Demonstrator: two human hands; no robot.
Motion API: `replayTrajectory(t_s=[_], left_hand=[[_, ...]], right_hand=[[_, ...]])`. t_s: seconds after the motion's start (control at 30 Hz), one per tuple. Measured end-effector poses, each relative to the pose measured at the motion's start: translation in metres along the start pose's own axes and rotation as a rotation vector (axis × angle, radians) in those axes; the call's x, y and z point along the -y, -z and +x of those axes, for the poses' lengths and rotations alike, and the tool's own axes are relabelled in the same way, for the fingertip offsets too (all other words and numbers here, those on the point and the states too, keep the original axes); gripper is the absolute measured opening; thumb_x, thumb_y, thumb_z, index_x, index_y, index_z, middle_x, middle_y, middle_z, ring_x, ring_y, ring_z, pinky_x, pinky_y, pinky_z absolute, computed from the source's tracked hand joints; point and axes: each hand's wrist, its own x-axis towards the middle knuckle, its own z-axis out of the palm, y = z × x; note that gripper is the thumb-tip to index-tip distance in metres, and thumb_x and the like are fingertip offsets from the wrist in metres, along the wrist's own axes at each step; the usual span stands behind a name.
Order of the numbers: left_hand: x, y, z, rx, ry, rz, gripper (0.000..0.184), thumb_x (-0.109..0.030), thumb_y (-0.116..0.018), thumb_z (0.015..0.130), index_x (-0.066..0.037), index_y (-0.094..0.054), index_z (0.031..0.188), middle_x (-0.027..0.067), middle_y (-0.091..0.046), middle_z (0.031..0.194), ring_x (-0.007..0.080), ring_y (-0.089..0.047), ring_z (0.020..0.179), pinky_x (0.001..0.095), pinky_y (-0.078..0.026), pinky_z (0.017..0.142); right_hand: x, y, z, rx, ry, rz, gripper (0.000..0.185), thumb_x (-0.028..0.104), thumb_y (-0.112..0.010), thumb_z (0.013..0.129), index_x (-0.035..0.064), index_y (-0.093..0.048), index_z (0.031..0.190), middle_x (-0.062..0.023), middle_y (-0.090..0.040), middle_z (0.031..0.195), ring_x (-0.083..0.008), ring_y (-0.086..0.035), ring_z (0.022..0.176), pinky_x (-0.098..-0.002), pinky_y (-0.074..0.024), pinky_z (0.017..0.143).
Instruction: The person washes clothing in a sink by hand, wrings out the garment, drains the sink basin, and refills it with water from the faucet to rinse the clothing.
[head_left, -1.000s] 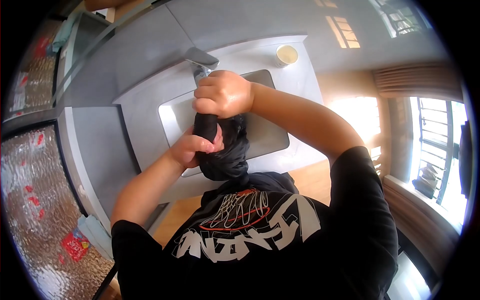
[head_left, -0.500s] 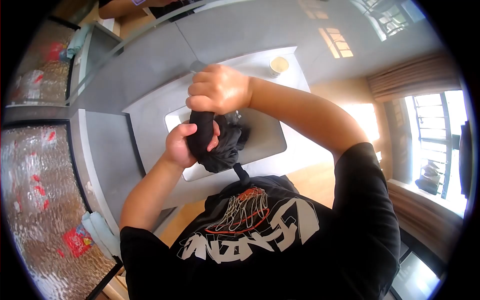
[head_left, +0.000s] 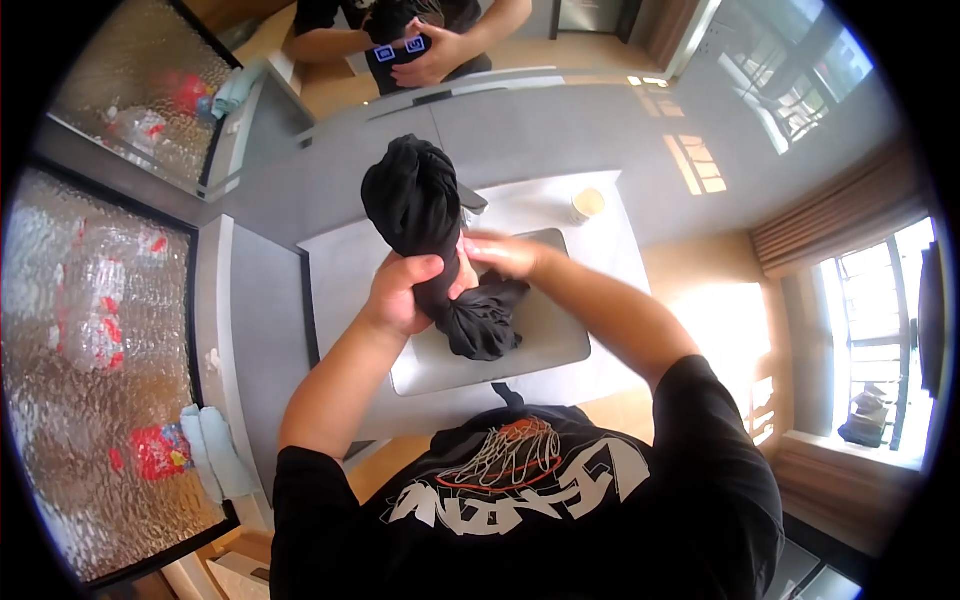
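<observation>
A dark, bunched and twisted cloth garment (head_left: 410, 195) stands upright over the sink, its upper end a thick bulge and its lower end loose folds. Around its narrow middle, my left hand (head_left: 400, 290) is closed, thumb across the front. My right hand (head_left: 505, 254) is just right of the cloth, fingers stretched out toward it and holding nothing; their tips are partly hidden, so I cannot tell if they touch it. Below both hands lies the white sink basin (head_left: 555, 335). Part of a grey faucet (head_left: 473, 202) shows behind the garment.
A pale cup (head_left: 587, 205) stands on the white counter (head_left: 625, 265) at the back right. Behind rises a grey wall panel with a mirror (head_left: 560, 85) above. A textured glass door (head_left: 110, 400) with a light blue towel (head_left: 215, 455) is at left, a window (head_left: 875, 330) at right.
My right hand has let go of the garment's upper part and moved down and right, its fingers straightening. The bulging upper end is now exposed. The view has tilted up, showing more mirror.
</observation>
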Motion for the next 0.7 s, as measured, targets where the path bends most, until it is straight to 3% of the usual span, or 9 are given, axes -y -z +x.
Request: replayTrajectory(t_s=[0.07, 0.13, 0.2, 0.27, 0.47, 0.5, 0.6, 0.67, 0.7], left_hand=[[-0.003, 0.005, 0.002, -0.046, -0.044, 0.107, 0.037, -0.029, -0.067, 0.084, -0.005, -0.048, 0.105, 0.0104, -0.054, 0.070, 0.0253, -0.055, 0.071, 0.0361, -0.046, 0.072], [0.000, 0.016, 0.004, -0.104, -0.124, 0.036, 0.035, -0.028, -0.068, 0.085, -0.008, -0.048, 0.106, 0.0098, -0.056, 0.075, 0.0260, -0.057, 0.075, 0.0385, -0.048, 0.077], [0.004, 0.035, 0.008, -0.116, -0.210, -0.064, 0.027, -0.024, -0.066, 0.089, -0.014, -0.050, 0.108, 0.0086, -0.059, 0.087, 0.0270, -0.059, 0.081, 0.0462, -0.051, 0.085], [0.014, 0.036, 0.010, -0.419, -0.280, -0.107, 0.025, -0.020, -0.065, 0.090, -0.015, -0.051, 0.110, 0.0078, -0.060, 0.091, 0.0261, -0.060, 0.079, 0.0473, -0.051, 0.087], [0.050, 0.064, 0.011, -0.889, -0.328, 0.033, 0.015, -0.013, -0.067, 0.087, -0.003, -0.056, 0.085, 0.0076, -0.057, 0.080, 0.0231, -0.059, 0.068, 0.0438, -0.053, 0.067], [0.059, 0.073, 0.011, -0.978, -0.324, -0.012, 0.015, -0.013, -0.067, 0.087, -0.003, -0.056, 0.086, 0.0076, -0.057, 0.080, 0.0231, -0.059, 0.068, 0.0434, -0.053, 0.067], [0.059, 0.065, 0.007, -1.086, -0.255, -0.047, 0.016, -0.013, -0.069, 0.087, -0.002, -0.057, 0.090, 0.0080, -0.059, 0.081, 0.0230, -0.059, 0.068, 0.0435, -0.053, 0.067], [0.050, 0.050, 0.001, -1.062, -0.205, 0.014, 0.018, -0.014, -0.069, 0.087, -0.002, -0.057, 0.093, 0.0084, -0.059, 0.082, 0.0230, -0.060, 0.068, 0.0437, -0.053, 0.067], [0.047, 0.048, -0.005, -1.048, -0.148, 0.086, 0.025, -0.021, -0.068, 0.091, -0.002, -0.058, 0.104, 0.0101, -0.063, 0.086, 0.0232, -0.064, 0.079, 0.0430, -0.054, 0.075]], right_hand=[[-0.026, -0.012, 0.000, 0.252, -0.102, 0.391, 0.092, 0.061, -0.072, 0.081, -0.0007, -0.042, 0.143, -0.0221, -0.056, 0.135, -0.0261, -0.058, 0.119, -0.0400, -0.0464, 0.103], [0.010, -0.042, -0.007, 0.442, -0.071, 0.361, 0.092, 0.052, -0.079, 0.078, -0.0040, -0.042, 0.141, -0.0247, -0.056, 0.134, -0.0289, -0.061, 0.116, -0.0416, -0.0468, 0.103], [0.015, -0.042, -0.005, 0.358, -0.245, 0.336, 0.081, 0.031, -0.088, 0.070, -0.0059, -0.049, 0.131, -0.0236, -0.061, 0.127, -0.0276, -0.067, 0.103, -0.0423, -0.0540, 0.091], [0.003, -0.045, 0.008, 0.144, -0.162, -0.057, 0.067, 0.023, -0.087, 0.067, -0.0033, -0.057, 0.121, -0.0200, -0.067, 0.117, -0.0243, -0.069, 0.093, -0.0405, -0.0558, 0.081], [0.001, -0.076, 0.017, -0.496, -0.421, -1.244, 0.047, 0.024, -0.073, 0.072, 0.0051, -0.063, 0.114, -0.0163, -0.073, 0.094, -0.0313, -0.072, 0.085, -0.0411, -0.0550, 0.077], [-0.017, -0.069, 0.018, -0.513, -0.351, -1.288, 0.044, 0.027, -0.067, 0.074, 0.0075, -0.063, 0.113, -0.0164, -0.073, 0.088, -0.0350, -0.071, 0.084, -0.0430, -0.0551, 0.078], [-0.031, -0.071, 0.014, -0.556, -0.295, -1.260, 0.044, 0.025, -0.069, 0.071, 0.0060, -0.065, 0.111, -0.0180, -0.073, 0.091, -0.0371, -0.070, 0.084, -0.0437, -0.0547, 0.079], [-0.015, -0.074, 0.010, -0.416, -0.380, -1.005, 0.043, 0.024, -0.074, 0.068, 0.0033, -0.066, 0.106, -0.0174, -0.072, 0.092, -0.0357, -0.070, 0.086, -0.0421, -0.0540, 0.081], [-0.009, -0.075, 0.008, -0.346, -0.414, -0.877, 0.043, 0.023, -0.076, 0.067, 0.0020, -0.066, 0.103, -0.0171, -0.072, 0.093, -0.0350, -0.070, 0.087, -0.0413, -0.0536, 0.081]])
